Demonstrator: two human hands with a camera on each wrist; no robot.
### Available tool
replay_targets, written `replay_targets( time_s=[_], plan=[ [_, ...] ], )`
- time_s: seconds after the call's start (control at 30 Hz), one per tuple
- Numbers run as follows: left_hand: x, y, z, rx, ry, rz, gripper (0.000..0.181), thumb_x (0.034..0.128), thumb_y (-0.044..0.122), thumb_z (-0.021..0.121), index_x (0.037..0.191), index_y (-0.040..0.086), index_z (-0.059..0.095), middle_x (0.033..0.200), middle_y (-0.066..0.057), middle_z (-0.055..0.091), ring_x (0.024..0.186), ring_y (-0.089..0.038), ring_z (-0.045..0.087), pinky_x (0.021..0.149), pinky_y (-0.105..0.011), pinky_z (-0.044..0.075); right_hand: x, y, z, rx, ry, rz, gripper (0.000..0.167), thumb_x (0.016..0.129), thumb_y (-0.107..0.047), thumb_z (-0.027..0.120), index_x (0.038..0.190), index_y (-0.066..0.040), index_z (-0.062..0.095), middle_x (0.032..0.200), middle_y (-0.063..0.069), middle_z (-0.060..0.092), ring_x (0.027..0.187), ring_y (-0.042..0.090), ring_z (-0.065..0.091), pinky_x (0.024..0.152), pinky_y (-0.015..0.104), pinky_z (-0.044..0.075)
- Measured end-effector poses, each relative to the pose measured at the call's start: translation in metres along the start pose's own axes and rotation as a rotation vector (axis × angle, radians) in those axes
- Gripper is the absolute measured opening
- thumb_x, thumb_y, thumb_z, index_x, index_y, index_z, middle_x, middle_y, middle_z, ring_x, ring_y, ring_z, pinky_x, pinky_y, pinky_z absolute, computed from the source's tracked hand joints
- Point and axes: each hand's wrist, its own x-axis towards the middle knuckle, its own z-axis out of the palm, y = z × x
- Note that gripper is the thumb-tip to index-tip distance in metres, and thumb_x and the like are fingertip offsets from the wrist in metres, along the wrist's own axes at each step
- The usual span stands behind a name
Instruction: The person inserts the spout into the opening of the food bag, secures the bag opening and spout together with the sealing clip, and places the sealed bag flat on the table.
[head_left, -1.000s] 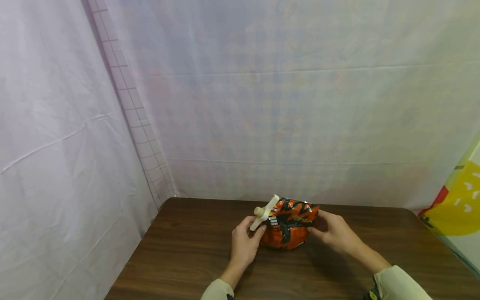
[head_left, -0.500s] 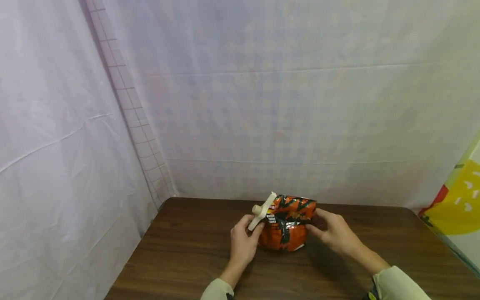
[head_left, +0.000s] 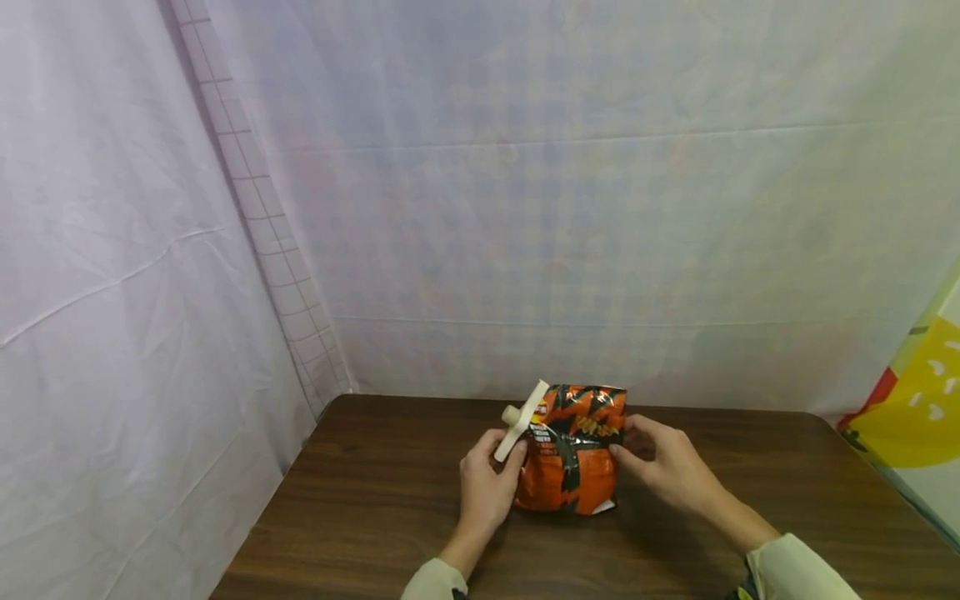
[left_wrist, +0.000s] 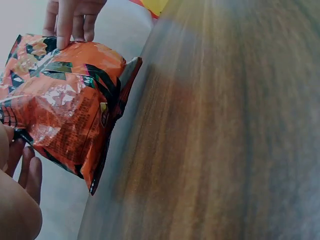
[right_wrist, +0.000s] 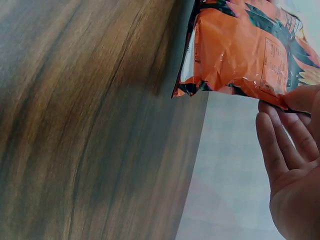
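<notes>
An orange and black snack bag (head_left: 588, 479) is held up over the table, its front facing me. Along its upper left edge runs a slanted cream-coloured bag clip (head_left: 523, 421) with a round cap sticking out. My left hand (head_left: 483, 487) pinches the bag's left edge by the lower end of the clip, thumb in front. On the other side, my right hand (head_left: 667, 462) pinches the right edge between thumb and fingers. In the left wrist view the bag (left_wrist: 65, 115) looks puffed out, and the clip is out of sight. The right wrist view shows the bag's lower corner (right_wrist: 225, 55).
A dark wood-grain table (head_left: 360, 500) lies beneath the hands. Pale curtains (head_left: 562, 208) hang behind it, with a white cloth (head_left: 112, 333) at the left. Yellow and red printed cloth (head_left: 915, 408) hangs at the right edge.
The bag has turned more upright, its top edge levelling and its lower right corner coming down into view. Both hands keep their grip and shift slightly left.
</notes>
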Motion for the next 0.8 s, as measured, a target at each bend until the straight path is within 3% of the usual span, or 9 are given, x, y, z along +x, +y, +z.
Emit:
replay_targets(
  time_s=[0.2, 0.43, 0.8],
  plan=[
    [0.0, 0.002, -0.003, -0.009, 0.003, -0.005, 0.01, 0.0958, 0.021, 0.084, 0.103, 0.018, 0.077, 0.079, 0.005, 0.075, 0.067, 0.0, 0.059, 0.063, -0.02, 0.047, 0.0, -0.002, 0.0, -0.012, -0.006, 0.056, 0.028, 0.1, -0.021, 0.081, 0.121, -0.007, 0.07, 0.104, 0.004, 0.075, 0.092, 0.01, 0.075, 0.078, 0.027, 0.065],
    [-0.001, 0.001, -0.005, -0.034, -0.002, -0.01, 0.01, 0.0956, 0.018, 0.084, 0.105, 0.016, 0.079, 0.088, 0.002, 0.081, 0.071, 0.0, 0.064, 0.065, -0.019, 0.052, -0.003, -0.004, 0.004, 0.008, -0.004, 0.074, 0.031, 0.098, -0.021, 0.082, 0.12, -0.004, 0.069, 0.097, 0.001, 0.076, 0.086, 0.004, 0.072, 0.076, 0.026, 0.063],
    [-0.003, -0.003, -0.008, -0.098, -0.029, -0.041, 0.021, 0.0949, 0.019, 0.085, 0.114, 0.012, 0.08, 0.095, -0.005, 0.085, 0.077, -0.002, 0.073, 0.067, -0.018, 0.059, -0.008, -0.003, 0.012, 0.124, 0.002, 0.112, 0.036, 0.097, -0.016, 0.083, 0.122, 0.004, 0.069, 0.093, 0.004, 0.077, 0.081, 0.005, 0.074, 0.069, 0.025, 0.064]
  ],
)
